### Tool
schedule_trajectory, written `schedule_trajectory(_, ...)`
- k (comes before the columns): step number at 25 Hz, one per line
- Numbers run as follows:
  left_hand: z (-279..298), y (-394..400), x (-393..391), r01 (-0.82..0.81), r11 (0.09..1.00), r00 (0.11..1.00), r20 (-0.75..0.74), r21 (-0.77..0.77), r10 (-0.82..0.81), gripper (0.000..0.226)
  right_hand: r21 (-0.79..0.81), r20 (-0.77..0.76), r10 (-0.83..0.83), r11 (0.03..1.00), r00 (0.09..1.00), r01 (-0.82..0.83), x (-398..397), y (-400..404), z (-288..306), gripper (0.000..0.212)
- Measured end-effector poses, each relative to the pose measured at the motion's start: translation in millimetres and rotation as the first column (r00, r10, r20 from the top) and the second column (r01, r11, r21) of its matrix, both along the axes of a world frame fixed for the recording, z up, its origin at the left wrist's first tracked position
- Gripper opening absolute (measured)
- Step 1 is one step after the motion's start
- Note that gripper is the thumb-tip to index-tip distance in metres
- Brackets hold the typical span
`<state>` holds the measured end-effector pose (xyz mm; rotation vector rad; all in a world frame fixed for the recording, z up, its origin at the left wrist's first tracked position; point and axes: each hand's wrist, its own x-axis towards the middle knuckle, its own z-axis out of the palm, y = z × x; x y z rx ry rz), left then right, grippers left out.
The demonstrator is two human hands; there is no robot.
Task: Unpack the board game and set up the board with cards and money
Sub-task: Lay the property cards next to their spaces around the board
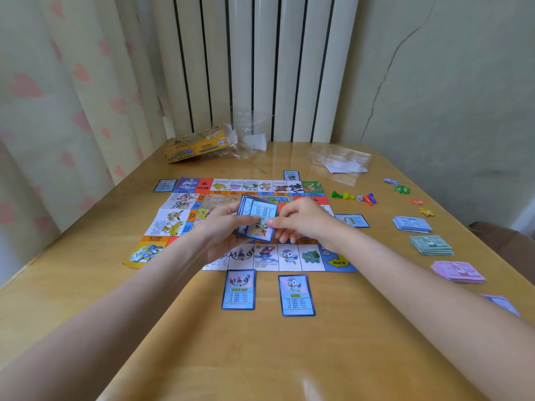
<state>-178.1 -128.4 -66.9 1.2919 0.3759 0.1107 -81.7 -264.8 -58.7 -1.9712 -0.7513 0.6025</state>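
The left hand [223, 227] grips a fanned stack of cards [256, 219] above the board [185, 215], while the right hand [301, 219] pinches the front card. A loose grip could spill cards onto the board; money piles [431, 245] sit well apart on the desk [86, 256].

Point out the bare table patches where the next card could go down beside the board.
Bare wood lies left of the flame card, between it and the penguin card, and across the near table. The board's left side is bare too. Right is crowded: pawns and money stacks. Both hands hold the deck.
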Motion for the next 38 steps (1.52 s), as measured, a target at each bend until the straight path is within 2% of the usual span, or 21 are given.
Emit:
schedule_trajectory(4, -1.0, 3.4, 0.5, 0.015, 0.996, 0.999, -0.038, 0.091, -0.012, 0.029, 0.014, 0.01, -0.078, 0.997, 0.997, 0.078, 6.5, 5.1, 3.1, 0.016)
schedule_trajectory(7, -2.8, 7.1, -2.9, 0.082, 0.989, 0.994, -0.078, 0.121, -0.073, 0.025, 0.179, 0.023, -0.186, 0.967, 0.982, 0.179, 16.1, 9.7, 6.9, 0.012)
schedule_trajectory(9, -3.9, 11.1, -3.2, 0.077, 0.992, 0.995, -0.073, 0.098, -0.07, 0.023, 0.222, -0.029, -0.127, 0.966, 0.991, 0.13, 21.8, 9.6, 11.6, 0.009)
schedule_trajectory(11, -4.0, 14.9, -1.3, -0.008, 0.998, 0.997, -0.082, 0.065, 0.014, 0.022, 0.041, 0.023, 0.05, 0.998, 0.998, -0.051, 22.3, 8.6, 16.4, 0.006)
schedule_trajectory(13, -3.3, 15.1, -0.5, -0.039, 0.995, 0.993, -0.104, 0.093, 0.048, 0.019, -0.155, 0.138, 0.181, 0.975, 0.974, -0.159, 17.9, 11.3, 19.5, 0.004)
schedule_trajectory(14, -3.2, 14.0, -1.2, -0.004, 0.991, 0.993, -0.115, 0.137, 0.02, 0.018, -0.172, 0.182, 0.187, 0.973, 0.965, -0.156, 16.1, 13.9, 20.8, 0.004)
schedule_trajectory(17, -2.8, 12.6, -5.6, 0.062, 0.974, 0.994, -0.106, 0.218, -0.04, 0.019, -0.071, 0.252, 0.098, 0.994, 0.963, -0.083, 15.1, 22.2, 21.8, 0.012)
schedule_trajectory(20, 1.6, 30.3, -9.3, -0.068, 0.969, 0.995, -0.056, 0.237, 0.083, 0.018, 0.051, 0.15, 0.066, 0.996, 0.986, -0.074, 17.6, 34.0, 20.2, 0.003)
schedule_trajectory(22, 4.7, 51.2, -13.9, -0.136, 0.949, 0.986, -0.054, 0.285, 0.158, 0.02, 0.083, 0.052, 0.082, 0.993, 0.995, -0.086, 17.3, 51.4, 20.7, 0.009)
schedule_trajectory(25, 3.2, 79.2, -22.9, -0.189, 0.931, 0.974, -0.062, 0.312, 0.219, 0.026, 0.074, 0.018, 0.13, 0.989, 0.991, -0.131, 14.4, 83.9, 21.5, 0.013)
schedule_trajectory(28, -1.7, 101.9, -31.2, -0.217, 0.921, 0.965, -0.07, 0.322, 0.252, 0.026, 0.031, 0.032, 0.206, 0.978, 0.978, -0.207, 10.7, 115.5, 18.2, 0.001)
schedule_trajectory(30, -0.3, 119.6, -35.6, -0.264, 0.871, 0.948, -0.056, 0.415, 0.314, 0.021, -0.007, 0.041, 0.226, 0.974, 0.973, -0.225, 11.3, 136.9, 15.3, 0.008)
schedule_trajectory(32, 7.0, 146.7, -38.6, -0.385, 0.784, 0.898, 0.001, 0.486, 0.441, 0.012, 0.03, 0.025, 0.132, 0.991, 0.991, -0.132, 17.4, 165.8, 11.4, 0.012)
schedule_trajectory(35, 16.9, 189.0, -41.4, -0.497, 0.73, 0.831, 0.017, 0.47, 0.556, 0.01, 0.098, -0.023, -0.107, 0.989, 0.994, 0.109, 27.2, 211.8, 4.0, 0.011)
schedule_trajectory(36, 17.2, 199.3, -41.0, -0.494, 0.724, 0.828, 0.005, 0.481, 0.561, 0.01, 0.084, -0.015, -0.123, 0.989, 0.992, 0.124, 27.8, 227.2, 1.5, 0.009)
schedule_trajectory(38, 14.5, 207.5, -36.9, -0.457, 0.738, 0.843, -0.022, 0.496, 0.537, 0.01, -0.001, 0.041, -0.05, 0.999, 0.998, 0.05, 24.0, 250.2, -2.6, 0.003)
